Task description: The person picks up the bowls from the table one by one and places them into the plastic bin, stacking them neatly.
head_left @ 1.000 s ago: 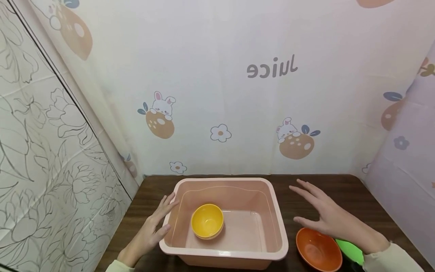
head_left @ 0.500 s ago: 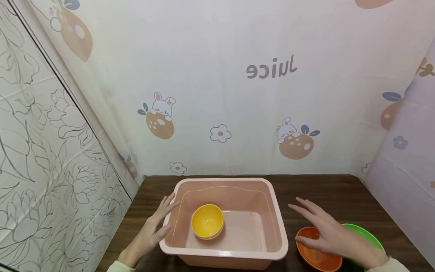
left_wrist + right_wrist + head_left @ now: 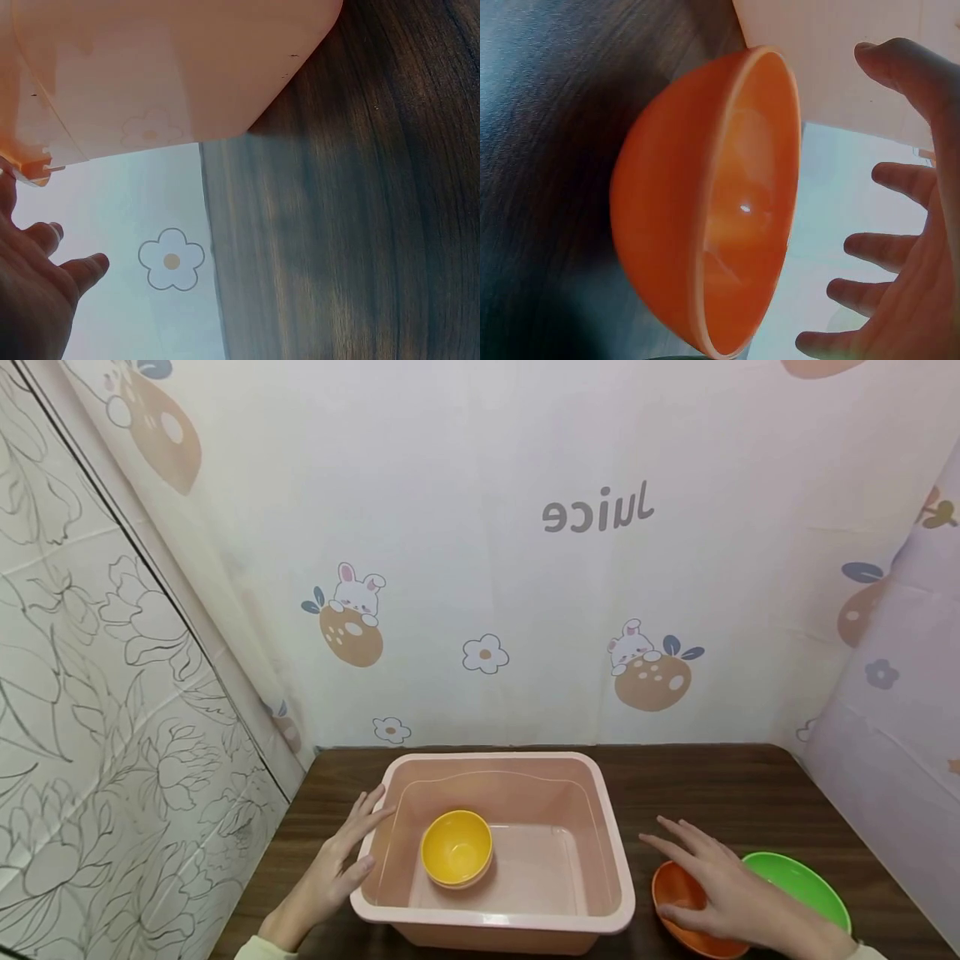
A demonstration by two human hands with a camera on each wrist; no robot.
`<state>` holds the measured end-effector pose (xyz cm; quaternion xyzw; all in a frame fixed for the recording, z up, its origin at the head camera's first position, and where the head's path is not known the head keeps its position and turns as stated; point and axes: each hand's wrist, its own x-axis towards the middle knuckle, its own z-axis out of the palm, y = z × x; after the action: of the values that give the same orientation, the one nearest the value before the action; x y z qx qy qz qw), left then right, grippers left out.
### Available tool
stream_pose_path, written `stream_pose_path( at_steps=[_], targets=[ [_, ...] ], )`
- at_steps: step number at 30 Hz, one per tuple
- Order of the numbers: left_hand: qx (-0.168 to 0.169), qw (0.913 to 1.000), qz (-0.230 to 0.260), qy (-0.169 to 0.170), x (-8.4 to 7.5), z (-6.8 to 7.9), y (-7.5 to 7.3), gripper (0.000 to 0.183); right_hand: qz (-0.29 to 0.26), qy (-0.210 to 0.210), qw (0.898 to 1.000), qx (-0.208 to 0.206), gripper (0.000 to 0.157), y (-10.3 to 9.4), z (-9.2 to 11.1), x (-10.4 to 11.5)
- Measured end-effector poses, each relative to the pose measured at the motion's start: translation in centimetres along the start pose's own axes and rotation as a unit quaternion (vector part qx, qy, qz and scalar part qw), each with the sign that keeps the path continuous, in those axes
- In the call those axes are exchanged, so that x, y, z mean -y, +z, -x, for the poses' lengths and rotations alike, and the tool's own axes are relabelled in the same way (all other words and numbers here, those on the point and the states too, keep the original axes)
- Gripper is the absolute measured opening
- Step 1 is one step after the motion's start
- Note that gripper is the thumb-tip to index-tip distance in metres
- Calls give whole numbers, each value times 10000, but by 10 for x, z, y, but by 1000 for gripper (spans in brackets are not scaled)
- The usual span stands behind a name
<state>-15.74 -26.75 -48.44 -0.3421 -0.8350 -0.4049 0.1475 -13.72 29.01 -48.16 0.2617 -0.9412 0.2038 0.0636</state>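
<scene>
A pink plastic basin (image 3: 525,917) stands on the dark wooden table. Inside it, left of centre, sits a yellow bowl (image 3: 457,849). My left hand (image 3: 327,870) rests at the basin's left rim with its fingers spread. Over an orange bowl (image 3: 677,893) to the right of the basin hovers my right hand (image 3: 720,889), fingers apart and nothing in them. The right wrist view shows the orange bowl (image 3: 667,202) upright on the table, with a gap between it and the fingers. A green bowl (image 3: 802,885) lies just right of it, partly covered by my forearm.
A pale printed curtain (image 3: 480,568) hangs behind the table (image 3: 697,777). Another sheet with line-drawn flowers (image 3: 135,693) closes off the left side, and a printed sheet (image 3: 892,735) the right.
My right hand has lowered over the orange bowl, and more of the green bowl shows now, farther from the table's front. My left hand and the basin have stayed put.
</scene>
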Motion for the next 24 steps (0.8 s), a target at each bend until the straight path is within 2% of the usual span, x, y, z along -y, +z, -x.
stream_pose_path(
  at_steps=[9,15,17,21,24],
  targets=[
    [3,9999,-19,153,2,-1,-2,56,390,-215,9989,166,74,4,11,-1],
    [-1,10000,-74,67,2,-2,-2,57,725,-418,9965,-58,73,6,17,-2],
    [-8,9999,-91,84,1,-1,-2,57,676,-374,9969,143,72,4,18,-3],
    [23,9999,-85,53,1,-1,-2,57,241,-58,9963,824,68,1,19,-5],
    [66,10000,-41,-41,1,-1,-2,58,32,10,9943,1067,68,1,20,-7]
  ],
)
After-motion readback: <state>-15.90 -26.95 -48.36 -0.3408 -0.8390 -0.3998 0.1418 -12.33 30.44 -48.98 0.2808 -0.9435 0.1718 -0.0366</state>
